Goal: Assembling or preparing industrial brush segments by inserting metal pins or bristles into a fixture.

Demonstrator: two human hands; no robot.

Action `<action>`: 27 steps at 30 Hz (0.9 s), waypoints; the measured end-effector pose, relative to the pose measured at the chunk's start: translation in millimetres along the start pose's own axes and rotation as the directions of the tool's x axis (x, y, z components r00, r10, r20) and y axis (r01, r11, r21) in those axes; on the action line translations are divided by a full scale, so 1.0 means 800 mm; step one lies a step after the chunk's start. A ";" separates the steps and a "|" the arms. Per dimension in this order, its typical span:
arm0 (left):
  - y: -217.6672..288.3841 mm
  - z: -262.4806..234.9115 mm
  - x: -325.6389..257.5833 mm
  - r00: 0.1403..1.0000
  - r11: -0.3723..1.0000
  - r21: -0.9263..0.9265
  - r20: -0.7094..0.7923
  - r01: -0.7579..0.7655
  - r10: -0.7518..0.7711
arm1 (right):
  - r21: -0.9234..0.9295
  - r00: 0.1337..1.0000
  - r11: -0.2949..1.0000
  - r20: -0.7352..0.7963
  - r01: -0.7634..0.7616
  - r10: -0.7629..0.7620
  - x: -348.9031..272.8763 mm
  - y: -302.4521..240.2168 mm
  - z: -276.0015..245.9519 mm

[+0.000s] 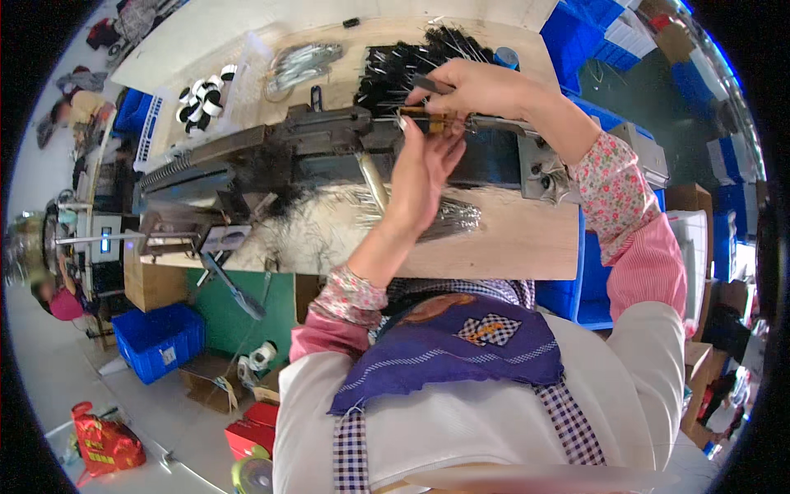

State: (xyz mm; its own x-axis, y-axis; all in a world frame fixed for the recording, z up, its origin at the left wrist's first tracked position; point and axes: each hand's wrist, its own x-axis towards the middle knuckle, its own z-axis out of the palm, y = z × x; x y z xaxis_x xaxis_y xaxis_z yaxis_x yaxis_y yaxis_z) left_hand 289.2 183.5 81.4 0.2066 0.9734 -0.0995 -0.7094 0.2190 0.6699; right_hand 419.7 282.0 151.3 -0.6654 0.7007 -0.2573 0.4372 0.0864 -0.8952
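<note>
My right hand [481, 89] reaches in from the right over the bench machine, its fingers closed on a short, dark, flat piece [434, 85]. Just below it, my left hand [421, 177] has its thumb raised and its fingers bent against a brass-coloured block [436, 118] on the machine. Whatever the left fingertips pinch is too small to tell. The long dark metal machine [321, 132] runs across the bench under both hands. Behind them lies a heap of thin wire stems with black bristle ends [411, 70]. Bare twisted wires [457, 216] lie in front of the machine.
A clear tray [247, 62] and black-and-white rolls [200, 100] stand at the back left. Loose wires [304, 64] lie behind the machine. A light-coloured handle [373, 183] sticks out toward me. Blue bins [160, 339] stand by the bench. Dark bristle dust [280, 206] covers the left part.
</note>
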 end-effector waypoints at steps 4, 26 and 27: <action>0.022 0.003 -0.001 0.993 0.890 -0.442 0.012 0.111 -0.118 | -0.631 0.927 0.723 -0.014 0.282 -0.374 -0.006 -0.007 -0.006; 0.041 -0.009 -0.025 0.999 0.917 -0.397 -0.042 -0.046 0.032 | -0.706 0.798 0.666 -0.246 0.241 -0.550 -0.017 -0.012 0.042; 0.044 -0.006 -0.026 0.999 0.925 -0.378 -0.043 -0.031 0.016 | -0.719 0.793 0.654 -0.248 0.235 -0.557 -0.023 -0.009 0.039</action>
State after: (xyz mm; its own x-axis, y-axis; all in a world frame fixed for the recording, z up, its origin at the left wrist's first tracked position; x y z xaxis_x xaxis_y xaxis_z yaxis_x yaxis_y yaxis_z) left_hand 257.0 171.2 103.7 0.1658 0.9788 -0.1205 -0.9175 0.1979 0.3451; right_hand 410.1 246.5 151.5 -0.6208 0.6829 0.3850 0.5651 0.7302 -0.3841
